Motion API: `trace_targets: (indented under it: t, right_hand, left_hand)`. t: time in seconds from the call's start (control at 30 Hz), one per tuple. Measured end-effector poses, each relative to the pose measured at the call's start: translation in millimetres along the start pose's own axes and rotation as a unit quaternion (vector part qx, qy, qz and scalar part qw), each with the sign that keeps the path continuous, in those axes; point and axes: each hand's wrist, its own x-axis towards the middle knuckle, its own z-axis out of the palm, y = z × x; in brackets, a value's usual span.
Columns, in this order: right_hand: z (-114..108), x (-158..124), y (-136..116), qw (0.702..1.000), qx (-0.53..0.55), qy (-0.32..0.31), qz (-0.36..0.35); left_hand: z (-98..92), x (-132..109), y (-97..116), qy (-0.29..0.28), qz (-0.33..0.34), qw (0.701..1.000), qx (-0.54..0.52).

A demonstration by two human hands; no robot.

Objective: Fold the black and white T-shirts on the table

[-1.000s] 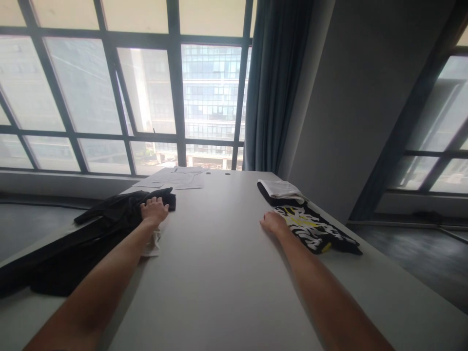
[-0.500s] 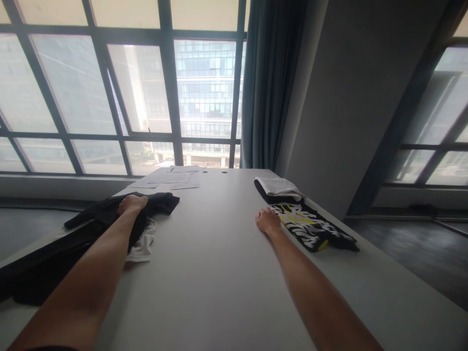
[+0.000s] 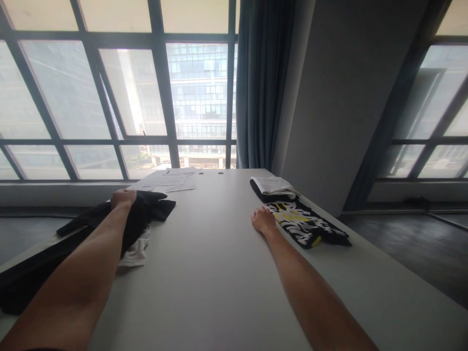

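Observation:
At the left side of the table, my left hand (image 3: 123, 197) is closed on a black garment (image 3: 137, 219), lifting part of it in a bunch. A long strip of the same dark cloth trails toward the near left, partly behind my forearm. White cloth (image 3: 135, 249) peeks out beneath it. On the right, my right hand (image 3: 263, 219) rests on the tabletop with its fingers loosely bent and slightly apart, holding nothing I can see. It lies against the left edge of a folded black, white and yellow patterned garment (image 3: 298, 222).
Behind the patterned garment lies a folded white cloth (image 3: 274, 186) on top of a black one. Sheets of paper (image 3: 168, 180) are spread at the far left of the white table (image 3: 215, 273). A window and a blue-grey curtain (image 3: 258, 97) stand beyond the far edge.
My left hand has risen slightly, pulling the black garment up and shifting its folds. My right hand stays beside the patterned garment. The whole view has shifted a little.

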Motion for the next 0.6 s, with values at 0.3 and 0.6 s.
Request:
trace_targets:
  t: [0.3,0.6]
  right_hand:
    - [6.5,5.3,0.5,0.997,0.076,0.022,-0.015]
    - [-6.4,8.5,-18.8,0.778,0.610,-0.121,-0.090]
  left_hand:
    - [-17.0,-28.5,150.4,0.127,0.077,0.924,-0.351]
    - [42.1,-139.0,191.2,-0.312,0.220,0.797,-0.468]
